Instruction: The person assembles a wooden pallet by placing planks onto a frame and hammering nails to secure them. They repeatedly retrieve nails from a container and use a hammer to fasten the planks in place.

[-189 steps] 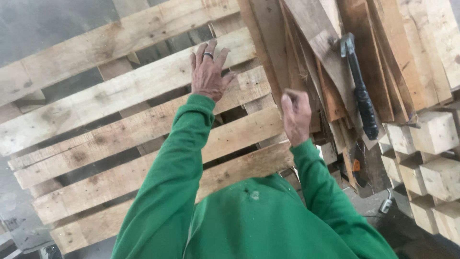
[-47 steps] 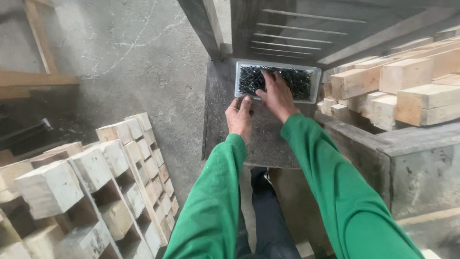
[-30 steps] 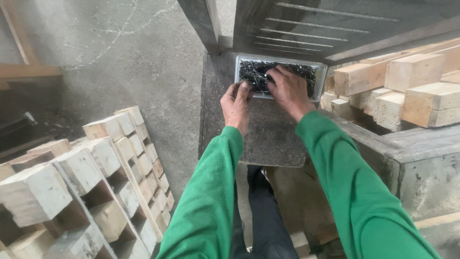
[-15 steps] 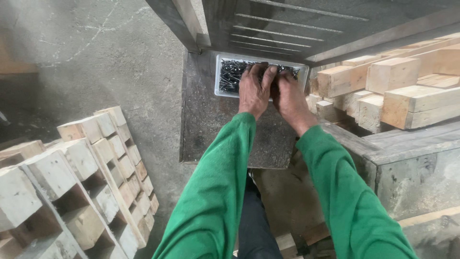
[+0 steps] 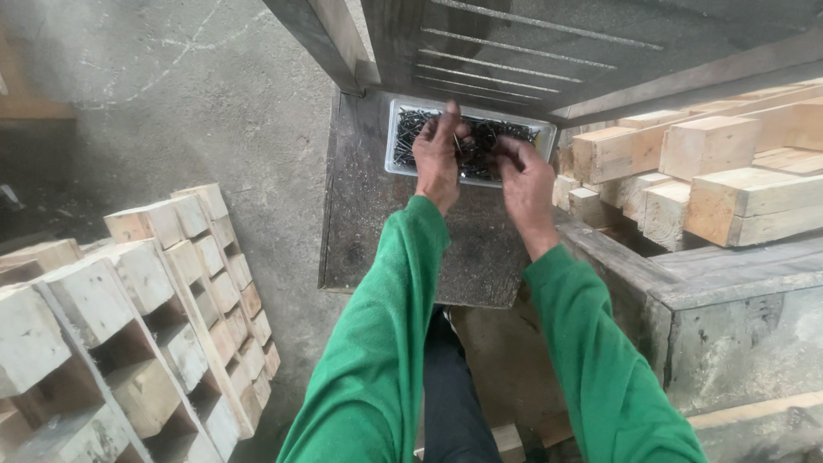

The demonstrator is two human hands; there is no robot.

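Both hands, left hand (image 5: 439, 154) and right hand (image 5: 525, 182), pinch nails (image 5: 459, 147) above nail-filled white tray (image 5: 396, 137).

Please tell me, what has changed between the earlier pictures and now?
Both hands rose from the nail tray. The left hand now pinches a few nails; the right hand is curled beside it, contents unclear. Tray, dark board and wood blocks stayed put.

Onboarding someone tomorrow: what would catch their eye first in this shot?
Both green-sleeved arms reach up the middle to a white tray of dark nails on a worn dark board; the left hand pinches a few nails, the right hand beside it. Pale wood blocks pile up right, stacked pallets lower left.
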